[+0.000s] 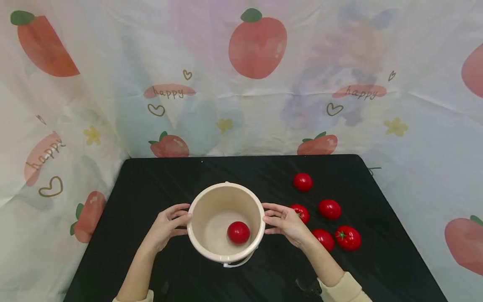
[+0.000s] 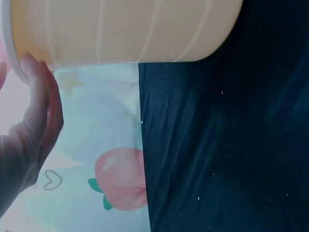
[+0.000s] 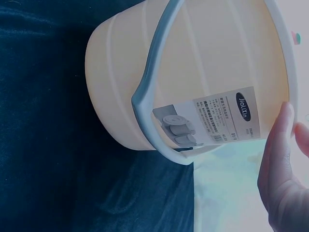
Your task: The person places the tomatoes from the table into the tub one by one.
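Observation:
A cream plastic bucket (image 1: pixel 200 209) sits at the middle of the black-covered table, its mouth facing the head camera. Inside it, on the bottom, lies one red tomato (image 1: pixel 238 233). My left hand (image 1: pixel 166 226) holds the bucket's rim on the left, thumb and fingers at the edge. On the opposite side my right hand (image 1: pixel 287 222) grips the rim the same way. The right wrist view shows the bucket's pale handle (image 3: pixel 149 87) hanging down beside a printed label (image 3: pixel 227 116). Whether the bucket's base touches the table I cannot tell.
Several red tomatoes (image 1: pixel 330 209) lie on the table right of the bucket, some close to the right hand and forearm. The black cloth (image 1: pixel 158 180) covers the table. Behind and at the sides hangs a pale curtain (image 1: pixel 211 113) printed with fruit.

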`<state>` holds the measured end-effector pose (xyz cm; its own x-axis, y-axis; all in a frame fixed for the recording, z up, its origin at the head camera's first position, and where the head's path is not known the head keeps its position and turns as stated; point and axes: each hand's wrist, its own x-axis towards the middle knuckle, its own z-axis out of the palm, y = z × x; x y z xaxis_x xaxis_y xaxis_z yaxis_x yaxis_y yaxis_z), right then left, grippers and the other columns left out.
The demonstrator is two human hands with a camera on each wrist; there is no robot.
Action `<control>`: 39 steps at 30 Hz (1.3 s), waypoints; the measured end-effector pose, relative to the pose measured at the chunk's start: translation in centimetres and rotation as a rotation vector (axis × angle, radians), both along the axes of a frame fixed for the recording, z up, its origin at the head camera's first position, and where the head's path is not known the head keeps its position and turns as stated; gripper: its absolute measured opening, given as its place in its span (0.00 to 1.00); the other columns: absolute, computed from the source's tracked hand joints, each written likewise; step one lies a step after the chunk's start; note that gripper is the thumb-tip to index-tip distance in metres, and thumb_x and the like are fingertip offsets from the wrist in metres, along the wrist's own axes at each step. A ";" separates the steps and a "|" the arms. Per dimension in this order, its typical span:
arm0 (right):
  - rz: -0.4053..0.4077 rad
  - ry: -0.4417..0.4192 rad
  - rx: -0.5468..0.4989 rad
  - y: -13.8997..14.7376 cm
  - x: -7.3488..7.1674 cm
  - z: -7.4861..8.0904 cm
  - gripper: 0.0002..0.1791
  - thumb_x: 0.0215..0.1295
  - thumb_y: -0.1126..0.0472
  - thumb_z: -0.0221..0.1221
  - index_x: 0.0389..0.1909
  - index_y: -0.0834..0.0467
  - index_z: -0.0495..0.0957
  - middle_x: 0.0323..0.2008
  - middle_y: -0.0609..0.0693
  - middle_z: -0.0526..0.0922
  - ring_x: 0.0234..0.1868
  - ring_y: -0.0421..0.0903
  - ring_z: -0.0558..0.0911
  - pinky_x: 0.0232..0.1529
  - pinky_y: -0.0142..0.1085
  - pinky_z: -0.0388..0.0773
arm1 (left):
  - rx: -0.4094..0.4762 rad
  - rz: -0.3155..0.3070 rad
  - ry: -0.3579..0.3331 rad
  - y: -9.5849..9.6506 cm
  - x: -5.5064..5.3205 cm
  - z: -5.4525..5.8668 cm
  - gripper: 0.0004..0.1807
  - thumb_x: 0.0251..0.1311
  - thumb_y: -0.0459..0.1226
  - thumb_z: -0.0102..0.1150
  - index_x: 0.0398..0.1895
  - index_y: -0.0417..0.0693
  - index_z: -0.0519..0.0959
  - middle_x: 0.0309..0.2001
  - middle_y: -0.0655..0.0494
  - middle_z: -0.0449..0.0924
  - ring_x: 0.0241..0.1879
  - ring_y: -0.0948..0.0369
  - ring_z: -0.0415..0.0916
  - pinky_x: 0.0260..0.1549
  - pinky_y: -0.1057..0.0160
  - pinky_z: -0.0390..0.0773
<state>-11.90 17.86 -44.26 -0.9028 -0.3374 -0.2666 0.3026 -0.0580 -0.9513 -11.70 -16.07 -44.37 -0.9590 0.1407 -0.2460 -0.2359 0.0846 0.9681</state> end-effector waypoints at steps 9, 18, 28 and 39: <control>0.001 0.005 -0.012 0.0 -0.1 -0.1 0.30 0.59 0.67 0.59 0.61 0.71 0.61 0.38 0.52 0.80 0.36 0.42 0.81 0.38 0.45 0.80 | 0.111 -0.093 -0.048 -0.6 0.1 0.1 0.33 0.52 0.28 0.61 0.62 0.32 0.61 0.41 0.46 0.74 0.35 0.58 0.79 0.38 0.54 0.80; 0.047 0.084 0.081 0.2 -0.1 0.3 0.30 0.59 0.66 0.59 0.61 0.70 0.62 0.37 0.55 0.78 0.37 0.45 0.82 0.37 0.46 0.80 | 0.118 -0.093 -0.050 -0.6 0.1 0.0 0.33 0.51 0.27 0.62 0.61 0.31 0.63 0.42 0.45 0.72 0.36 0.58 0.79 0.38 0.54 0.80; -0.026 0.951 1.124 4.2 0.1 0.3 0.37 0.45 0.55 0.70 0.59 0.55 0.69 0.44 0.55 0.77 0.43 0.52 0.76 0.41 0.47 0.79 | 0.113 -0.076 -0.067 -0.7 0.2 -0.1 0.33 0.51 0.27 0.62 0.62 0.32 0.62 0.41 0.46 0.72 0.36 0.58 0.79 0.37 0.55 0.81; -0.097 0.778 1.372 12.2 2.5 -1.8 0.44 0.39 0.57 0.70 0.61 0.55 0.62 0.54 0.61 0.65 0.54 0.61 0.63 0.49 0.62 0.61 | 0.130 -0.087 -0.063 -0.7 0.1 -0.3 0.34 0.50 0.28 0.63 0.62 0.31 0.62 0.40 0.49 0.72 0.35 0.59 0.79 0.37 0.54 0.80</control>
